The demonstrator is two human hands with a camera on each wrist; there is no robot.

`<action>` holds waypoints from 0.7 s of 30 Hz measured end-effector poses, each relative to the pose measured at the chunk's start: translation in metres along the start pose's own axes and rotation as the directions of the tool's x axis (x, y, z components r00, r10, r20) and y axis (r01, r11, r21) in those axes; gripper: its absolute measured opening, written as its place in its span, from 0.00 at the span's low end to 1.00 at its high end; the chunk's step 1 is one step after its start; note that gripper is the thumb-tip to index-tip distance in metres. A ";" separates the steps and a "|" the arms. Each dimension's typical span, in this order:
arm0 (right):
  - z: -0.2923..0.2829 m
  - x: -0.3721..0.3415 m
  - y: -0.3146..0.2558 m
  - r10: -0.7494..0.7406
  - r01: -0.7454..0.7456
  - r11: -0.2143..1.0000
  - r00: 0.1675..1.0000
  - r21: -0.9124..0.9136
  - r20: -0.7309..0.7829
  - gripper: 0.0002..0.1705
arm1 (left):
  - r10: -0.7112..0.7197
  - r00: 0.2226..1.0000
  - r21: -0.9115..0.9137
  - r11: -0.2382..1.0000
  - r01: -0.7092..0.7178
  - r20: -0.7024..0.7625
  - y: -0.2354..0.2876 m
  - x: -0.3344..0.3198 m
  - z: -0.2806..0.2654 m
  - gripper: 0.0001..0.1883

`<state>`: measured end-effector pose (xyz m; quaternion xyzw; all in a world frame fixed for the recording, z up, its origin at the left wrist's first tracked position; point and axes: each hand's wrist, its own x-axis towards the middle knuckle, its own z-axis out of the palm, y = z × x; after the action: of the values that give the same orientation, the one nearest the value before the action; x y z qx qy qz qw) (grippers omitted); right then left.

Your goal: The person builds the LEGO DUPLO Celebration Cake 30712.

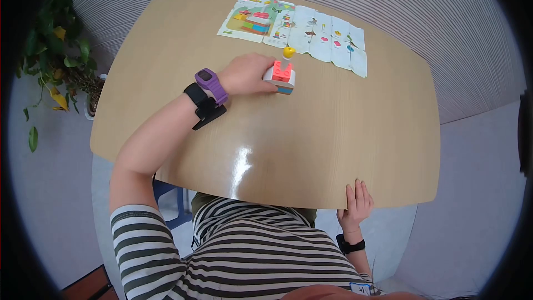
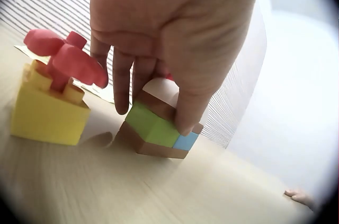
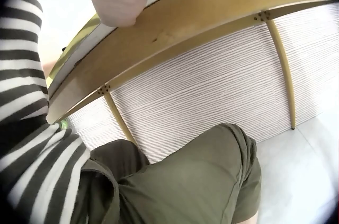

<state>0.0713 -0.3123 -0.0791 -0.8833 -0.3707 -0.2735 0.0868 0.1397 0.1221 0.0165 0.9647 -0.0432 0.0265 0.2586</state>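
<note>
Fingers [image 2: 123, 83] of the left hand [image 1: 250, 75] pinch a block stack [image 1: 282, 72] standing on the desk [image 1: 311, 133] near a yellow block [image 2: 47, 120]; the right hand [image 1: 358, 211] rests at the desk's near edge, fingers extended.

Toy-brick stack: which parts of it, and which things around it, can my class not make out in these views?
Left wrist: the yellow-topped candle of the toy-brick stack, hidden by the left hand.
Head: the yellow brick and red flower, apparently behind that hand.
Head: the smallest print on the instruction sheet, too small to read.
Right wrist: the right hand's fingers, cut off by the top edge.
</note>
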 end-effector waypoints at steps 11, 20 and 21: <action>0.005 -0.005 0.004 0.006 -0.008 0.998 0.999 0.057 0.034 0.23 | -0.014 0.999 0.017 1.000 0.015 -0.039 -0.005 -0.004 -0.001 0.21; -0.044 0.032 -0.004 -0.030 -0.096 0.942 0.931 0.322 0.365 0.36 | -0.036 0.999 -0.029 0.999 0.036 -0.006 -0.006 -0.015 -0.010 0.20; -0.045 0.037 -0.008 -0.041 -0.094 0.938 0.927 0.335 0.373 0.36 | -0.043 0.999 -0.007 0.999 0.043 0.013 -0.006 -0.017 -0.011 0.22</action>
<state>0.0680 -0.3007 -0.0216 -0.8949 -0.4106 -0.0290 0.1723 0.1231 0.1338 0.0217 0.9646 -0.0242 0.0147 0.2622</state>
